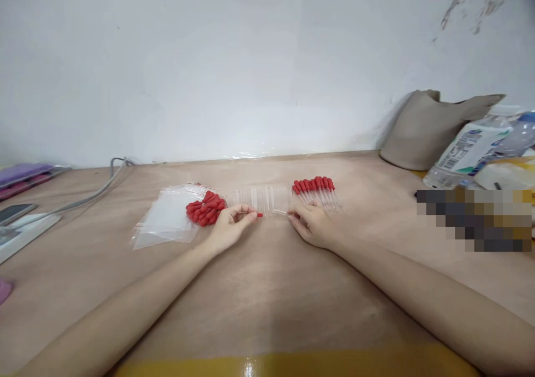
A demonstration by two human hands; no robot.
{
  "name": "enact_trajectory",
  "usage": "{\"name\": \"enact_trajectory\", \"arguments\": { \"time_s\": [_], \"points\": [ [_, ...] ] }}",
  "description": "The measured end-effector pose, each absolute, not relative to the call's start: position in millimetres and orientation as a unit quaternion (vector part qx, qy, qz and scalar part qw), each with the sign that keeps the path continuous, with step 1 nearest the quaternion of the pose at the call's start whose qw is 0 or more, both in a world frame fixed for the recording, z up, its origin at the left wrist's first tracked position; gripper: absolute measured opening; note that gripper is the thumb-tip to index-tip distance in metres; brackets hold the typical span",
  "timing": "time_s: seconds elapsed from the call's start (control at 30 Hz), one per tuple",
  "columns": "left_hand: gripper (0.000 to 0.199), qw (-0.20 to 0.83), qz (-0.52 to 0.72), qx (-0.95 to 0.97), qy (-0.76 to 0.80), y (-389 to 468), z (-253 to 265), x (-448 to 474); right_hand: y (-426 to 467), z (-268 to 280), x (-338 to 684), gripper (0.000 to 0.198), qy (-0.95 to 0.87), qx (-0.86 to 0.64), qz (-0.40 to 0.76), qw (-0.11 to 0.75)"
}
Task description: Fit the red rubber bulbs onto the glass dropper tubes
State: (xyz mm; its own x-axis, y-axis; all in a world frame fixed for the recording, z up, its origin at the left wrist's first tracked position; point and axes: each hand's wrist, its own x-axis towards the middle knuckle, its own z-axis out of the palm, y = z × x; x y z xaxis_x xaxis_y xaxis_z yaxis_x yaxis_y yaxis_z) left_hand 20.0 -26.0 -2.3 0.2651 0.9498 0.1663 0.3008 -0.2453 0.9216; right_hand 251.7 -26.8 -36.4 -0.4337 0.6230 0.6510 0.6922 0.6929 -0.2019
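Note:
Between the thumb and fingers of my left hand [234, 224] is a red rubber bulb [259, 215], its end pointing right. My right hand [313, 224] pinches a clear dropper tube [282, 213], whose free end points left toward the bulb; the two are apart. Behind and between my hands lies a row of clear tubes [261, 197]. A heap of loose red bulbs [205, 207] sits just left of my left hand, partly on clear plastic bags [166, 215]. Beyond my right hand, several assembled droppers with red bulbs [314, 184] lie side by side.
A grey cable [94, 195] and a phone [17, 213] are at the left, near purple and pink packets [25, 175]. At the right stand a grey-beige container [412, 135] and plastic bottles [468, 148]. A white wall [251, 71] closes off the table's back edge.

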Motion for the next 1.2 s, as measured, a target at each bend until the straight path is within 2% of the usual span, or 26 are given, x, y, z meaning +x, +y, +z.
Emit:
{"name": "enact_trajectory", "arguments": {
  "time_s": [0.2,0.37,0.6,0.77,1.0,1.2],
  "points": [
    [0.026,0.434,0.413,0.672,0.436,-25.8,-12.2,25.0,-33.3,-35.7,241.1,0.013,-0.835,-0.384,0.008,0.393],
    [0.029,0.464,0.431,0.661,0.403,-27.1,-14.2,27.1,-37.3,-34.2,233.3,0.014,-0.843,-0.374,0.028,0.386],
    [0.031,0.441,0.397,0.699,0.4,-26.6,-19.1,26.3,-38.6,-31.8,235.9,0.015,-0.869,-0.341,0.032,0.357],
    [0.027,0.378,0.352,0.75,0.413,-27.4,-20.8,23.6,-40.1,-31.1,235.2,0.014,-0.859,-0.351,0.034,0.371],
    [0.022,0.347,0.342,0.777,0.398,-26.9,-20.9,24.0,-40.9,-27.8,234.3,0.014,-0.854,-0.347,0.041,0.384],
    [0.02,0.381,0.343,0.767,0.385,-29.9,-18.9,23.8,-39.9,-27.3,235.7,0.019,-0.868,-0.341,0.071,0.354]
  ]
}}
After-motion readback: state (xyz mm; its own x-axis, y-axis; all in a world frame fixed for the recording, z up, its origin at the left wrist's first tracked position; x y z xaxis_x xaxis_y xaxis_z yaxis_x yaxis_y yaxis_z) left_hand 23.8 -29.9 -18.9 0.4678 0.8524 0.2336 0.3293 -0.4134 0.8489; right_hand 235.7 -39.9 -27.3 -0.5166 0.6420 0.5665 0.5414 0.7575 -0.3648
